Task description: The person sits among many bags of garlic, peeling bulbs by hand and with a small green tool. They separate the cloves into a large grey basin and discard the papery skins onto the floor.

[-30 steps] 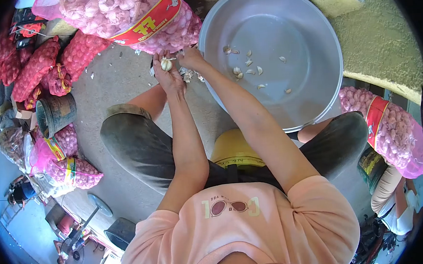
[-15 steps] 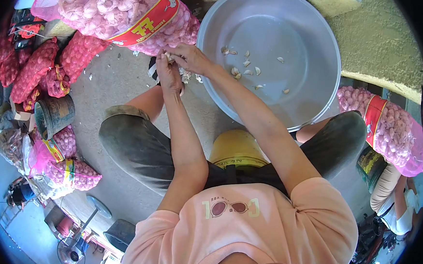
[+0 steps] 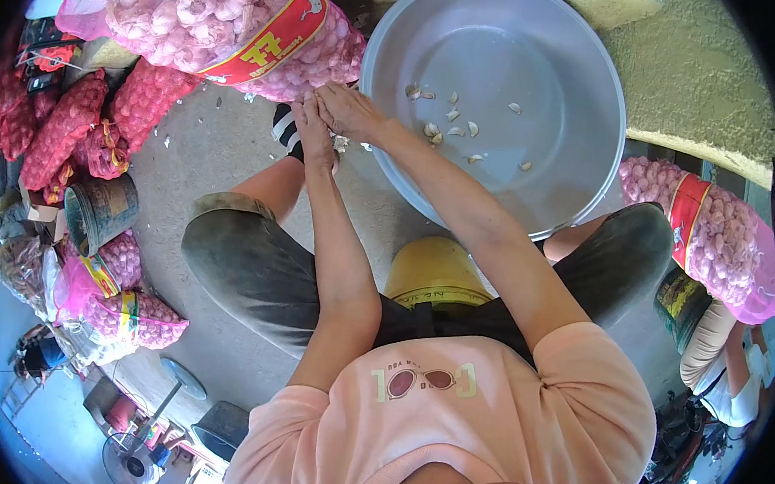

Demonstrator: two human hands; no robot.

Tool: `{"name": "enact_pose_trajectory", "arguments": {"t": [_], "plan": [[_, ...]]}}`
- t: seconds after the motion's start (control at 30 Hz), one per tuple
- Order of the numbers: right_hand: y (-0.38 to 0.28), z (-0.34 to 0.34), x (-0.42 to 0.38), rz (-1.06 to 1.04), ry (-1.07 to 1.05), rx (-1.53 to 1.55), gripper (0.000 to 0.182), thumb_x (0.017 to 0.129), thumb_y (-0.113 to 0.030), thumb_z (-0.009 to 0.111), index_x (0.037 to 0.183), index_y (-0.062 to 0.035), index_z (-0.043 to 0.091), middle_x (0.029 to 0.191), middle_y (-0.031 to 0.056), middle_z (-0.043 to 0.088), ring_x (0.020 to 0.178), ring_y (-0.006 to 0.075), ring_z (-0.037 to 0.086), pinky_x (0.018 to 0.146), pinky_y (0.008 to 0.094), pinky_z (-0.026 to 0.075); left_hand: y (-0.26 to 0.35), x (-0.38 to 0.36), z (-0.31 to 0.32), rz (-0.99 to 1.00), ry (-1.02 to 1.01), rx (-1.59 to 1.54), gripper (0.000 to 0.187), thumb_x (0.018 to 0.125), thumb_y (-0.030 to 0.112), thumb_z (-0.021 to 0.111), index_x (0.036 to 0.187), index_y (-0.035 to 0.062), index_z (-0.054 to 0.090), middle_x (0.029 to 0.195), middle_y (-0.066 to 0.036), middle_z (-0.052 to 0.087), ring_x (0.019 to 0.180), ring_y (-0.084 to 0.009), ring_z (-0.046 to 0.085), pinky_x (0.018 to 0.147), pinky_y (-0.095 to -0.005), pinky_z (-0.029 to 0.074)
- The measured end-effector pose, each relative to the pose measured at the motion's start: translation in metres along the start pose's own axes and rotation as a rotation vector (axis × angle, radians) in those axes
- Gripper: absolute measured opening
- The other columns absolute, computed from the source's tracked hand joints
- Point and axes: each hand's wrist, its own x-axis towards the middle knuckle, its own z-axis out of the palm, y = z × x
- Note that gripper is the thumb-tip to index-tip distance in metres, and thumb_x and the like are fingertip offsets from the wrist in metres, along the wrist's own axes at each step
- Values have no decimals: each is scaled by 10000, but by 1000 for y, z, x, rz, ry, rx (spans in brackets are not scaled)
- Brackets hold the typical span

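My left hand [image 3: 315,138] and my right hand [image 3: 350,113] meet just below a big pink net sack of garlic bulbs [image 3: 205,9]. Both are closed, fingertips together around a piece of garlic that the fingers now mostly hide. To the right of them stands a wide grey plastic basin [image 3: 500,195], over whose left rim my right forearm passes. Several loose garlic cloves [image 3: 432,133] lie scattered on the basin's bottom. Bits of pale garlic skin [image 3: 341,144] are on the floor beneath my hands.
Between my knees is a yellow bucket [image 3: 434,270]. Red net sacks [image 3: 66,129] and a dark bucket [image 3: 102,211] stand at the left. Another garlic sack [image 3: 716,240] is at the right, near a seated person [image 3: 733,380]. A fan [image 3: 135,461] stands lower left.
My hands have drawn closer together and the fingers have closed over the pale garlic piece that showed between them before. The cloves in the basin look the same.
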Motion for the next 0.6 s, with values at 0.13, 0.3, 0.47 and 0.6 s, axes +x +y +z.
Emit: {"name": "enact_pose_trajectory", "arguments": {"t": [0.13, 0.3, 0.47, 0.6], "plan": [[1, 1, 2, 232, -13, 163, 322, 931, -287, 414, 922, 25, 492, 908, 257, 586, 832, 424, 581, 725, 486, 463, -7, 3, -15, -24, -23, -76, 214, 974, 260, 422, 1089, 84, 464, 1015, -47, 549, 932, -133, 557, 805, -284, 481], [10, 3, 6, 121, -10, 247, 313, 938, -288, 441, 951, 12, 528, 868, 229, 604, 812, 397, 595, 732, 438, 470, -13, 6, -13, 24, -12, -133, 203, 963, 238, 446, 1095, 86, 473, 964, -40, 568, 842, -123, 574, 737, -271, 500], [14, 3, 6, -103, 155, 341, 265, 920, -248, 525, 944, 6, 597, 837, 171, 624, 755, 299, 618, 718, 365, 485, -13, 8, -22, 4, -75, -131, 194, 954, 223, 480, 1094, 88, 486, 911, -26, 582, 769, -116, 583, 681, -267, 510], [9, 3, 5, 306, 72, 489, 231, 886, -226, 584, 903, 1, 625, 770, 135, 633, 684, 187, 614, 632, 328, 490, -10, 5, -19, 20, -48, -131, 201, 946, 249, 516, 1075, 94, 511, 903, -15, 587, 758, -109, 581, 660, -260, 499]]}}
